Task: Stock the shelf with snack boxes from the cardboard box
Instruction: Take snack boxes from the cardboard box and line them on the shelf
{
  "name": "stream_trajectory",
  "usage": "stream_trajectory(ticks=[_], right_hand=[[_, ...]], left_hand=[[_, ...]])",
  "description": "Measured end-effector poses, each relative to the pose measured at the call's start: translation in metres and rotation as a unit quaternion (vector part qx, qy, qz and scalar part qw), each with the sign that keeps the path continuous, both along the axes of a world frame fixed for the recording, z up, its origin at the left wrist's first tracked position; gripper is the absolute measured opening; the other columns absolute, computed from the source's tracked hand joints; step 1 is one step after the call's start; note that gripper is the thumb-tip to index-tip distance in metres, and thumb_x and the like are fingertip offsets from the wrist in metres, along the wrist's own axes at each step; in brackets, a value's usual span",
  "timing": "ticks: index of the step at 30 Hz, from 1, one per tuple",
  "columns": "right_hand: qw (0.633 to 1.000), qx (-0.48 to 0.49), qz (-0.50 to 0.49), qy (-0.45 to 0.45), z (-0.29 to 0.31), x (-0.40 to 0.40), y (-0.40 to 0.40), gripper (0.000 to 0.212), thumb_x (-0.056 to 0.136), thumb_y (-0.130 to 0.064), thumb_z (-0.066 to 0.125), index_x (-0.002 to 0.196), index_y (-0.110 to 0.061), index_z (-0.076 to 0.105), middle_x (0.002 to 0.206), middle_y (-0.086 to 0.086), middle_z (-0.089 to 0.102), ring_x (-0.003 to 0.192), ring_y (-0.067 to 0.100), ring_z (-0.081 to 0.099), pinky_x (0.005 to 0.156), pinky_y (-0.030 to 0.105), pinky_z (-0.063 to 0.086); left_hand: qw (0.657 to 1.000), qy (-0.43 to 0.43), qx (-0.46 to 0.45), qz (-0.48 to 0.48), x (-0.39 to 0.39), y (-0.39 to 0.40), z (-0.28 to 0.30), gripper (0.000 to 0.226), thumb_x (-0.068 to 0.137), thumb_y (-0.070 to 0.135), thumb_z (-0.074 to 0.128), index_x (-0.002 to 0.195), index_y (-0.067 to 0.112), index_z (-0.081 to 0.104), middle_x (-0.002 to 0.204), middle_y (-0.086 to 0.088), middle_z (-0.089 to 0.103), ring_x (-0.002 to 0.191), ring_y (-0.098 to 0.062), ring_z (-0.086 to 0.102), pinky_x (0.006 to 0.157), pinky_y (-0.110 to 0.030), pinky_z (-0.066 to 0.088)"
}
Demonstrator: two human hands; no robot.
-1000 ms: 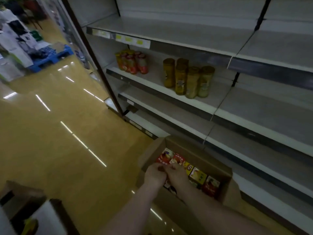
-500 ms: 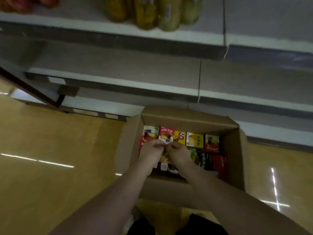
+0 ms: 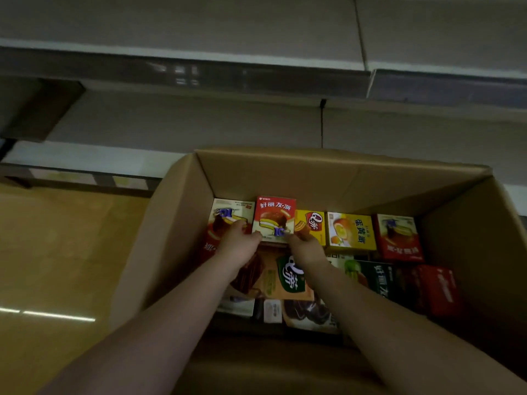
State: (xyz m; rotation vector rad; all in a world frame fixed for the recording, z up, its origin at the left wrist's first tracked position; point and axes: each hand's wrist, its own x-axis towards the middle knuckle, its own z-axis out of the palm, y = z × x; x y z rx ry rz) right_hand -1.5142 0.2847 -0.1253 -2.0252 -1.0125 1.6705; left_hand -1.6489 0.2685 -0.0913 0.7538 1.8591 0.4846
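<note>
Since half a second ago, red snack box is raised above its row inside cardboard box, pinched at lower corners by left hand and right hand. Corner-only grip risks slipping; neighbours could be dragged; shelf unstocked.

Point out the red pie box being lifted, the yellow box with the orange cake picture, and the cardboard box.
red pie box (image 3: 274, 216), head view, front face.
yellow box (image 3: 351, 231), head view, top face.
cardboard box (image 3: 299, 178), head view, far inner wall.
</note>
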Motion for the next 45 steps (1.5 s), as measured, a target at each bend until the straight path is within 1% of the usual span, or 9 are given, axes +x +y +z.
stream_trajectory(ticks=[4, 8, 11, 17, 23, 30, 34, 41, 45], right_hand=[[0.999, 0.017, -0.014, 0.041, -0.016, -0.008, 0.003, 0.048, 0.094, -0.042, 0.055, 0.131, -0.011, 0.051, 0.122, 0.013, 0.061, 0.109, 0.032, 0.058, 0.095, 0.046, 0.048], [0.957, -0.068, -0.127, 0.251, 0.006, 0.01, -0.005, 0.04, 0.088, -0.025, 0.068, 0.123, -0.011, 0.054, 0.117, 0.011, 0.064, 0.104, 0.027, 0.063, 0.082, 0.039, 0.054], [0.939, -0.084, -0.116, 0.311, 0.019, 0.022, -0.008, 0.043, 0.079, -0.017, 0.075, 0.114, -0.006, 0.053, 0.113, 0.013, 0.065, 0.104, 0.026, 0.063, 0.082, 0.036, 0.054], [0.939, -0.095, -0.112, 0.311, 0.024, -0.014, -0.004, 0.043, 0.096, -0.049, 0.046, 0.102, -0.013, 0.067, 0.105, 0.008, 0.072, 0.102, 0.021, 0.063, 0.084, 0.035, 0.045], [0.964, -0.131, -0.07, 0.222, -0.004, -0.052, -0.014, 0.02, 0.101, -0.011, 0.042, 0.107, -0.007, 0.061, 0.088, 0.007, 0.064, 0.076, 0.018, 0.061, 0.057, 0.026, 0.048], [0.977, -0.098, -0.075, 0.176, -0.033, -0.074, -0.009, 0.03, 0.097, -0.034, 0.054, 0.121, -0.016, 0.058, 0.107, 0.01, 0.069, 0.096, 0.028, 0.067, 0.078, 0.041, 0.058], [0.971, -0.103, -0.081, 0.198, -0.034, -0.073, -0.009, 0.029, 0.094, -0.03, 0.06, 0.119, -0.013, 0.06, 0.109, 0.014, 0.07, 0.097, 0.032, 0.068, 0.086, 0.049, 0.056], [0.95, -0.142, -0.182, 0.211, -0.001, -0.053, -0.023, 0.023, 0.093, -0.015, 0.06, 0.114, -0.005, 0.063, 0.108, 0.018, 0.069, 0.089, 0.032, 0.067, 0.073, 0.042, 0.056], [0.919, -0.174, -0.27, 0.227, 0.068, -0.016, -0.039, 0.019, 0.096, -0.017, 0.057, 0.107, -0.005, 0.064, 0.1, 0.018, 0.071, 0.086, 0.031, 0.069, 0.066, 0.041, 0.057]], left_hand=[[0.999, -0.044, 0.027, 0.012, 0.015, 0.006, -0.019, 0.031, 0.089, 0.023, 0.062, 0.119, 0.025, 0.054, 0.108, 0.003, 0.061, 0.095, -0.016, 0.056, 0.074, -0.03, 0.044], [0.992, -0.092, 0.042, 0.081, 0.018, 0.008, 0.002, 0.03, 0.088, 0.027, 0.065, 0.114, 0.025, 0.049, 0.106, -0.003, 0.061, 0.089, -0.018, 0.059, 0.074, -0.035, 0.051], [0.987, -0.106, 0.041, 0.111, 0.005, 0.008, 0.027, 0.034, 0.088, 0.035, 0.068, 0.113, 0.023, 0.049, 0.098, -0.002, 0.064, 0.076, -0.013, 0.06, 0.059, -0.027, 0.044], [0.978, -0.091, 0.062, 0.178, -0.042, 0.002, 0.048, 0.056, 0.081, 0.036, 0.075, 0.125, 0.016, 0.046, 0.096, -0.007, 0.067, 0.078, -0.021, 0.065, 0.064, -0.031, 0.049], [0.989, 0.064, 0.106, 0.082, -0.036, -0.016, 0.032, 0.072, 0.079, 0.036, 0.077, 0.139, 0.021, 0.04, 0.127, -0.005, 0.06, 0.109, -0.023, 0.062, 0.092, -0.042, 0.052], [0.984, 0.117, 0.131, 0.019, -0.041, -0.018, 0.029, 0.077, 0.08, 0.035, 0.076, 0.144, 0.019, 0.035, 0.138, -0.003, 0.052, 0.125, -0.022, 0.053, 0.103, -0.041, 0.046], [0.984, 0.126, 0.125, 0.016, -0.037, -0.016, 0.024, 0.081, 0.081, 0.037, 0.074, 0.147, 0.022, 0.03, 0.141, -0.002, 0.047, 0.127, -0.022, 0.05, 0.104, -0.041, 0.045], [0.983, 0.01, 0.126, 0.133, -0.038, -0.018, 0.048, 0.057, 0.078, 0.031, 0.076, 0.13, 0.029, 0.055, 0.119, 0.002, 0.066, 0.107, -0.018, 0.063, 0.096, -0.043, 0.05], [0.96, -0.089, 0.12, 0.236, -0.029, -0.039, 0.101, 0.056, 0.076, 0.04, 0.077, 0.129, 0.038, 0.055, 0.11, 0.005, 0.07, 0.089, -0.014, 0.071, 0.07, -0.032, 0.056]])
